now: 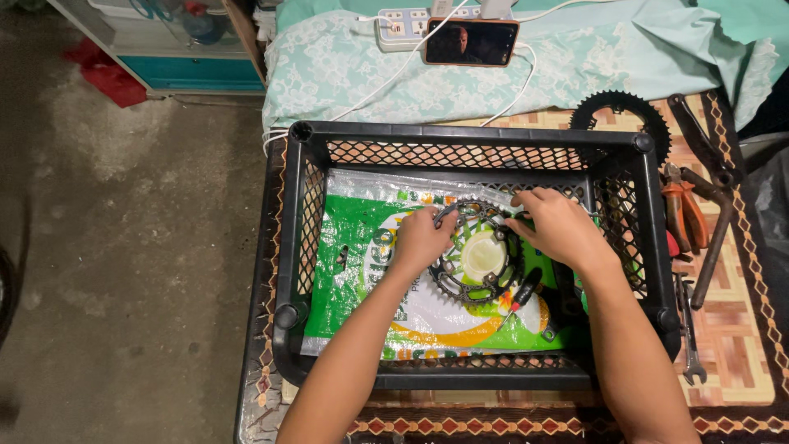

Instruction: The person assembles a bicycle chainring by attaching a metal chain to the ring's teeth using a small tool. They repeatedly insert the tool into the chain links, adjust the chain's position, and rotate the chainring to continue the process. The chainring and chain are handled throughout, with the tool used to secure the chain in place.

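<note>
A black toothed chainring (pixel 477 284) lies on a white round part (pixel 483 256) inside a black plastic crate (pixel 296 238), on a green and white printed sack (pixel 362 279). My left hand (pixel 421 238) grips the chainring's upper left rim. My right hand (pixel 557 226) holds its upper right rim, fingers curled over the edge. A screwdriver with a black and red handle (pixel 523 292) rests just below the ring, near my right forearm.
A second black chainring (pixel 620 111) lies behind the crate on the patterned mat (pixel 731 329). Orange-handled pliers (pixel 682 210), a long metal tool (pixel 717 238) and wrenches (pixel 689 341) lie to the right. A phone (pixel 471 41) and power strip (pixel 403 25) sit on teal cloth.
</note>
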